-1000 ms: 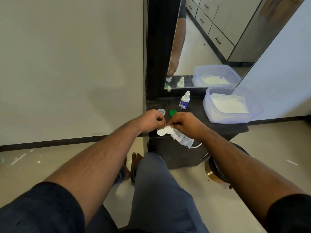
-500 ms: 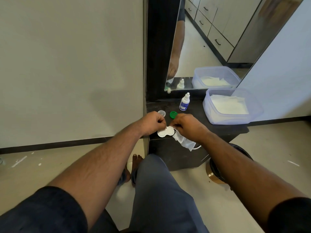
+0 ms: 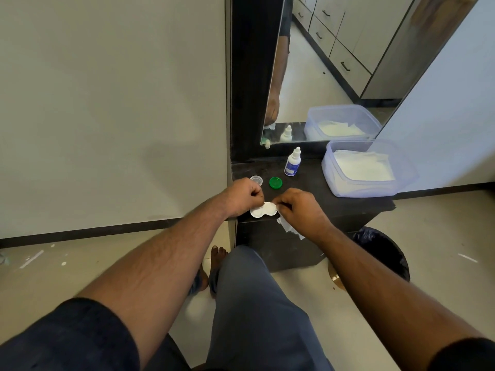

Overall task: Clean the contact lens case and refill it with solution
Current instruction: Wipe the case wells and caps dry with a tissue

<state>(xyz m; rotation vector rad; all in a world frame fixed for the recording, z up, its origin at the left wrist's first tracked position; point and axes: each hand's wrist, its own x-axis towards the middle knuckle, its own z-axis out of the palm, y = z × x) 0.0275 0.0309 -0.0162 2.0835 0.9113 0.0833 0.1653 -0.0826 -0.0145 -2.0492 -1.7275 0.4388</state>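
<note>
A white two-well contact lens case is held over the front left corner of a dark counter. My left hand pinches its left end. My right hand grips a crumpled white tissue pressed against the case's right well. A green cap and a clear cap lie on the counter just behind my hands. A small white solution bottle with a blue label stands upright farther back.
A clear plastic tub holding white tissues sits at the counter's right end. A mirror rises behind the counter. A bin lined with a black bag stands on the floor to the right. My knee is below the counter.
Both hands and the case have shifted slightly back and up. The tissue now hangs shorter under my right hand, which works at the case's right well.
</note>
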